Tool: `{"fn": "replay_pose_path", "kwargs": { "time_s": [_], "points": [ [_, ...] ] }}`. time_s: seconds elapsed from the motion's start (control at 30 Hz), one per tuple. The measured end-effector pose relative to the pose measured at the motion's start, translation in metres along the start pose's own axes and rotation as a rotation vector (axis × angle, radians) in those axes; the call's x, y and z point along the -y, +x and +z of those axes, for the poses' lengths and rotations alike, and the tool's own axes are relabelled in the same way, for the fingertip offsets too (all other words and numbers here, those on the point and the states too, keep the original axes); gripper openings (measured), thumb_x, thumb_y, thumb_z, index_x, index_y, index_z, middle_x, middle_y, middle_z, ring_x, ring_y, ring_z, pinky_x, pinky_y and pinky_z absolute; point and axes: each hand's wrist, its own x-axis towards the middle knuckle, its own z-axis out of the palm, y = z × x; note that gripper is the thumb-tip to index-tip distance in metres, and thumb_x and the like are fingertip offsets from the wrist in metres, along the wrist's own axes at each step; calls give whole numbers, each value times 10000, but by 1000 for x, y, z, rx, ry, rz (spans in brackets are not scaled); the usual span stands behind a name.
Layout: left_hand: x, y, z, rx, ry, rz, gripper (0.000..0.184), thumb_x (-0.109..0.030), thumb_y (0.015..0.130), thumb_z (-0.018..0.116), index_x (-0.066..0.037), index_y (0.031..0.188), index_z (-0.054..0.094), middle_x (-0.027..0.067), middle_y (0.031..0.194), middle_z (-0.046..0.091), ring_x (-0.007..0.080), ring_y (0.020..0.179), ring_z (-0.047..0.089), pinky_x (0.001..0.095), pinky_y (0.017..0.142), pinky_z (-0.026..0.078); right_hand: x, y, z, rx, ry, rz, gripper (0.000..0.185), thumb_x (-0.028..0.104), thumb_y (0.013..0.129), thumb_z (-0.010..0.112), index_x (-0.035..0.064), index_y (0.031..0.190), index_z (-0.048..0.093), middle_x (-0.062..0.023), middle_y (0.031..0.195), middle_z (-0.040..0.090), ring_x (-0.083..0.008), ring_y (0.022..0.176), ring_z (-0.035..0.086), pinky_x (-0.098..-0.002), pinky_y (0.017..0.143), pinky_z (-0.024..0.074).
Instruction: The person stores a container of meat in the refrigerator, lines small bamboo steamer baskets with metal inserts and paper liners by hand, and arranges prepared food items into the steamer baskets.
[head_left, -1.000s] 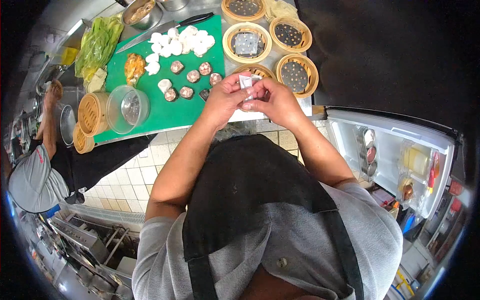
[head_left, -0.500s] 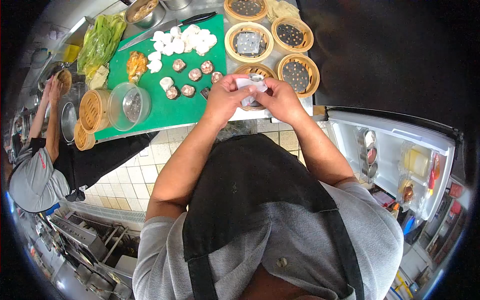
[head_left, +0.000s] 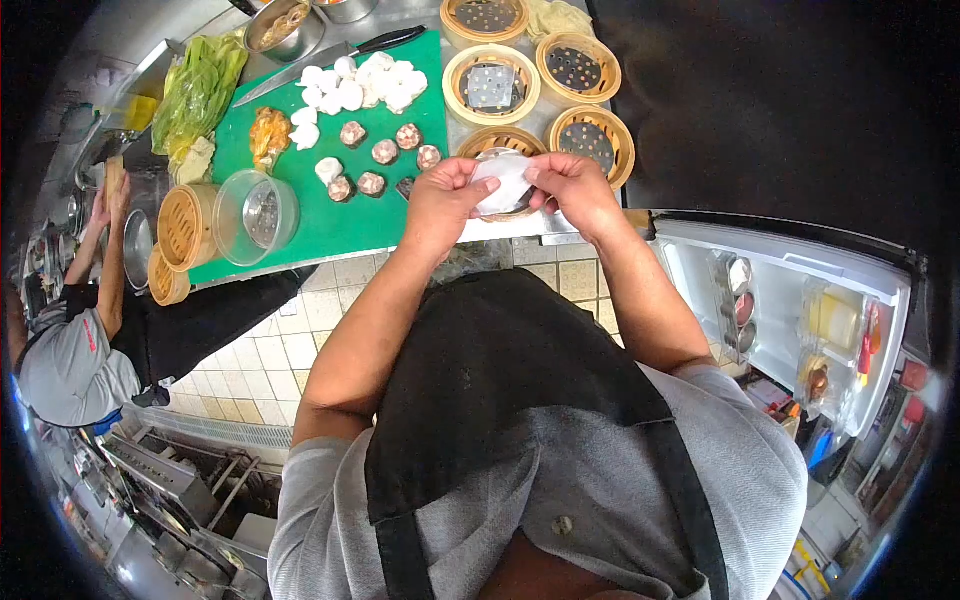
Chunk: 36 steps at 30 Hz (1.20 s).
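My left hand [head_left: 447,198] and my right hand [head_left: 575,188] pinch a thin white paper sheet [head_left: 502,184] between thumbs and fingers, one hand at each side. It is held above a bamboo steamer basket [head_left: 498,139] at the counter's front edge, covering much of that basket. Just left of my left hand, several round pinkish-white pieces [head_left: 385,151] lie on the green cutting board [head_left: 345,222]. Further steamer baskets with dark perforated liners stand behind and to the right; one of them [head_left: 449,86] has a translucent square sheet on its liner.
White pieces [head_left: 385,80], an orange heap [head_left: 269,137] and a long knife [head_left: 290,74] rest on the board. A clear tub [head_left: 257,218] and steamer baskets [head_left: 188,228] stand at its left corner. An open fridge door [head_left: 780,300] is at right. Another person [head_left: 80,350] works at left.
The crumpled white sheet is now spread flatter between my hands, which have moved slightly apart. At left, the other person's hands have turned the round object on edge.
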Motion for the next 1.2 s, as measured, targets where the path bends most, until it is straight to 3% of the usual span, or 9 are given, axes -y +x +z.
{"fn": "replay_pose_path", "kwargs": {
  "time_s": [0.27, 0.53, 0.6, 0.63, 0.67, 0.73, 0.87, 1.03, 1.2],
  "points": [
    [3, 0, 2, -12, -1, -18, 128, -75, 905, 735, -16, 1004, 680, 39, 856, 726, 65, 687, 641, 210, 576, 500, -5, 3, -13, -75, -62, -52, 247, 124, 961, 644, 37, 1174, 732, -7, 810, 699, -62, 643, 584, -219, 573, 469],
    [6, 0, -7, 7, 87, -55, 80, -45, 919, 713, -34, 981, 664, 62, 908, 734, 98, 737, 684, 247, 617, 564, -7, 22, -75, -292, -137, -69, 112, 52, 927, 658, 27, 1031, 692, -2, 832, 695, -58, 617, 551, -222, 563, 471],
    [7, 0, -7, 15, 80, -49, 99, -59, 912, 722, -26, 988, 668, 53, 877, 733, 79, 705, 661, 229, 591, 522, -13, 32, -86, -416, -446, -78, 134, 64, 869, 702, 30, 995, 672, -57, 833, 708, -132, 667, 631, -290, 631, 513],
    [7, -1, -6, 18, 74, -43, 120, -73, 906, 731, -19, 996, 672, 44, 846, 732, 60, 673, 639, 211, 564, 479, -16, 37, -90, -464, -620, -115, 162, 112, 854, 725, 52, 985, 652, -119, 864, 724, -253, 777, 699, -381, 734, 539],
    [5, -3, -5, 19, 73, -43, 120, -73, 906, 731, -19, 996, 672, 44, 846, 732, 60, 673, 639, 211, 564, 479, -11, 34, -87, -465, -620, -115, 162, 112, 854, 725, 52, 985, 652, -119, 864, 724, -253, 777, 699, -381, 734, 539],
    [-2, -7, -2, 34, 12, -74, 107, -53, 914, 717, -13, 997, 664, 54, 855, 731, 74, 696, 659, 219, 596, 517, 3, 28, -76, -500, -991, -82, 175, 153, 861, 720, 73, 994, 640, -155, 929, 730, -350, 920, 704, -456, 818, 535],
    [-2, -10, -9, 59, 13, -78, 98, -38, 918, 707, -6, 996, 658, 66, 869, 730, 90, 718, 676, 239, 628, 556, -3, 36, -76, -530, -1092, -108, 150, 139, 888, 693, 78, 994, 606, -173, 887, 710, -381, 909, 688, -494, 792, 522],
    [-2, -22, -24, 56, -12, -66, 103, -35, 916, 711, -3, 997, 656, 71, 884, 734, 93, 741, 681, 244, 633, 557, -6, 39, -80, -517, -1172, -160, 197, 141, 869, 723, 69, 1012, 608, -165, 1045, 701, -361, 1001, 675, -470, 830, 523],
    [1, -36, -44, 14, -7, -66, 103, -19, 912, 710, 3, 1000, 661, 83, 904, 740, 108, 764, 693, 254, 657, 565, -6, 38, -82, -509, -1147, -200, 279, 131, 841, 750, 73, 1086, 630, -159, 1056, 681, -363, 1012, 663, -470, 865, 523]
  ]
}}
